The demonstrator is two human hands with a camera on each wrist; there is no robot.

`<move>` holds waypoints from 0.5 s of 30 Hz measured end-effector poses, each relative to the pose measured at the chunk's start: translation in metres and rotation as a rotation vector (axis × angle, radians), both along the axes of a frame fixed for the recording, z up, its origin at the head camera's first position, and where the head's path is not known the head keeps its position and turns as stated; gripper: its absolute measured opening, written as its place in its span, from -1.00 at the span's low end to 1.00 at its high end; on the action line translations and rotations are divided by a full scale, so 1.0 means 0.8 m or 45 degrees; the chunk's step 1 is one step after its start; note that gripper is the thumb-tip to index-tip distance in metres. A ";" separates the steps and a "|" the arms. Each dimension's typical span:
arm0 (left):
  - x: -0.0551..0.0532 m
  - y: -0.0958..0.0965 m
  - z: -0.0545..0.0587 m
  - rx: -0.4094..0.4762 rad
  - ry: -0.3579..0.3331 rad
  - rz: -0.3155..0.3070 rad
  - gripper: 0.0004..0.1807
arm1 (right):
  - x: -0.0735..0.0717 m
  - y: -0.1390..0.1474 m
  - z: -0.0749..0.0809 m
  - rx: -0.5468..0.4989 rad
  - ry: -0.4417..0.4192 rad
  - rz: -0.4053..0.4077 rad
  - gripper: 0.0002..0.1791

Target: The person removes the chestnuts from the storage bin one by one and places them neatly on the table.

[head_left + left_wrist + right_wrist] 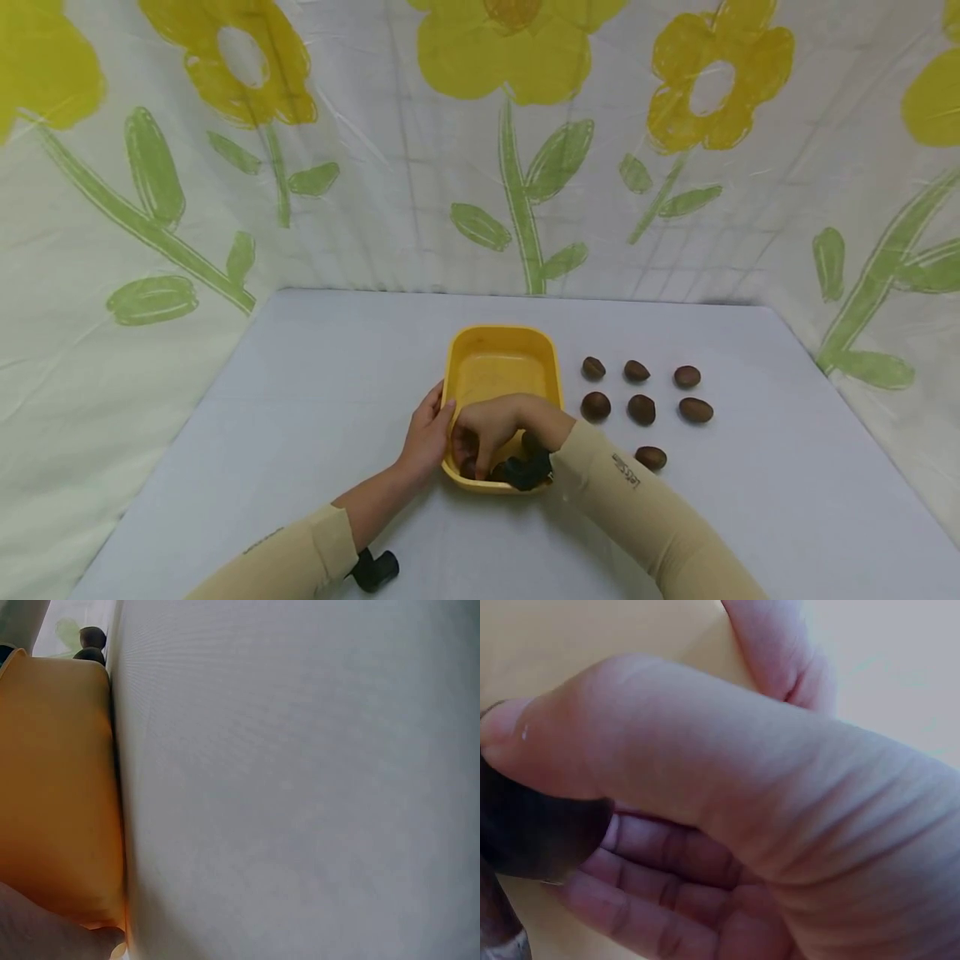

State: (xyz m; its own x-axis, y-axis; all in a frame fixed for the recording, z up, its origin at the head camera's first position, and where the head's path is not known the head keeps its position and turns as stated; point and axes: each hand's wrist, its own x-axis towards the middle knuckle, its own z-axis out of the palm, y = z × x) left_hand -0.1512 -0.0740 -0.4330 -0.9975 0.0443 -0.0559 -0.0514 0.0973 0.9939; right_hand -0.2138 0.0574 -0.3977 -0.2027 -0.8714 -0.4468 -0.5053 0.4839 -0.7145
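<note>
A yellow rectangular container [498, 333] stands on the table. My left hand [426, 433] holds its left side, with the thumb at the rim and the fingers along the outer wall. In the left wrist view, part of that hand [52, 930] touches the orange-looking wall. My right hand [491, 425] reaches down into the near end of the container. Its thumb presses on a dark chestnut [544, 829], and the other fingers curl beneath it. Beside that one lies another brown chestnut [499, 919], partly cut off by the frame. The right hand and wrist camera hide some of the container's contents.
Several chestnuts [641, 409] lie in loose rows on the white table [337, 358], right of the container. One chestnut [650, 457] sits nearer, beside the right sleeve [637, 500]. Behind the table hangs a flower-printed cloth [367, 183].
</note>
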 end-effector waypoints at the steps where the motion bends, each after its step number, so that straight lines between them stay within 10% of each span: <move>1: 0.000 0.000 0.000 0.003 -0.003 -0.004 -0.49 | 0.000 0.001 0.001 -0.012 0.021 -0.016 -0.76; 15: 0.000 0.000 -0.001 -0.014 -0.025 -0.001 -0.48 | -0.009 0.053 0.032 -0.184 0.133 -0.278 -0.77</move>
State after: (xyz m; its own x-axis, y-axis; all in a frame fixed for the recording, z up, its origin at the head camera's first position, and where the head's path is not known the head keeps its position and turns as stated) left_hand -0.1515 -0.0743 -0.4342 -0.9961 0.0446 -0.0761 -0.0710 0.1079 0.9916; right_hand -0.2209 0.0997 -0.3722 -0.4313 -0.8549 -0.2881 -0.4745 0.4866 -0.7335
